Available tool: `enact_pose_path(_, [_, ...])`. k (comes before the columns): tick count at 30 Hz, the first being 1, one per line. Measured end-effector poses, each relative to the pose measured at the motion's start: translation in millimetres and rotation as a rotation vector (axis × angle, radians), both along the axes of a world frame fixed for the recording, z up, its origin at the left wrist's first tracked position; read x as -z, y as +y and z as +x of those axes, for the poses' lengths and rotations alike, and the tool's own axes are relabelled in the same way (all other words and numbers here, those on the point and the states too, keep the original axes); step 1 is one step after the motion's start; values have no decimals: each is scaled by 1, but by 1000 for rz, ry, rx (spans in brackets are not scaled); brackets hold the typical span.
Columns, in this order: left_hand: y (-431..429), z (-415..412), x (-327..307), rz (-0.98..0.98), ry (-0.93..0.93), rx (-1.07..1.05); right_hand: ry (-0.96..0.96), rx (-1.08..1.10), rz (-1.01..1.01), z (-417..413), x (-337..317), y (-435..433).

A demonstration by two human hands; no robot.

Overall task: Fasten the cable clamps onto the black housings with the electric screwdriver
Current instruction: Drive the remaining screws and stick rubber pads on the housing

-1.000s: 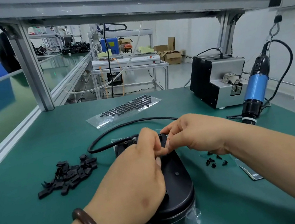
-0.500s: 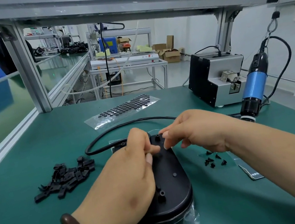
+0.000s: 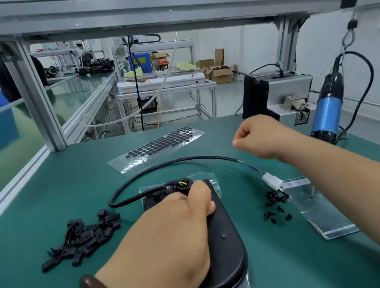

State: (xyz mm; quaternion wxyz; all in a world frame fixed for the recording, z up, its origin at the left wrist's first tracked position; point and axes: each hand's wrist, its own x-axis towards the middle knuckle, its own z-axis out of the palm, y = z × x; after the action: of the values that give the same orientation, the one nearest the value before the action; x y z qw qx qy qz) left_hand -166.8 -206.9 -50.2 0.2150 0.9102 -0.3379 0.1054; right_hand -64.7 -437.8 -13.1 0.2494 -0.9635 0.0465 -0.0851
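A black oval housing lies on a clear bag in the middle of the green mat. My left hand holds it down, fingers curled over its far end beside the cable clamp. A black cable loops out from there and ends in a white connector. My right hand hovers above the mat with fingers curled; nothing shows in it. The blue electric screwdriver hangs on its hook at the right, untouched. Loose black clamps are piled left; small black screws lie right of the housing.
A grey screw feeder box stands at the back right beside the screwdriver. A clear sheet of black round pads lies at the back of the mat. A flat plastic bag lies at the right. An aluminium frame post rises at the back left.
My right hand has left the clamp end of the housing and lifted back and to the right, toward the screwdriver. My left hand stays on the housing.
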Motion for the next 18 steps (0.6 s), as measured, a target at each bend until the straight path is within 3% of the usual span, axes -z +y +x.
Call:
enact_pose_path(3, [1,-3,-2,-12,19,7,137,-17,-358,17,15,8])
enact_pose_path(7, [4,-5,-1,-58,22,13,159,27,-359,36,37,15])
enact_pose_path(9, [9,1,-1,-120,117,23,141,47,-272,40,35,20])
enact_pose_path(12, [31,19,-19,-502,218,-63,-95,42,-13,39,16,29])
enact_pose_path(15, [74,50,-55,-927,18,-196,-352,-98,384,20,-23,49])
enact_pose_path(17, [97,63,-86,-995,-151,-226,-426,-282,598,-3,-49,64])
enact_pose_path(18, [105,66,-100,-930,-209,-220,-460,-374,688,-15,-59,70])
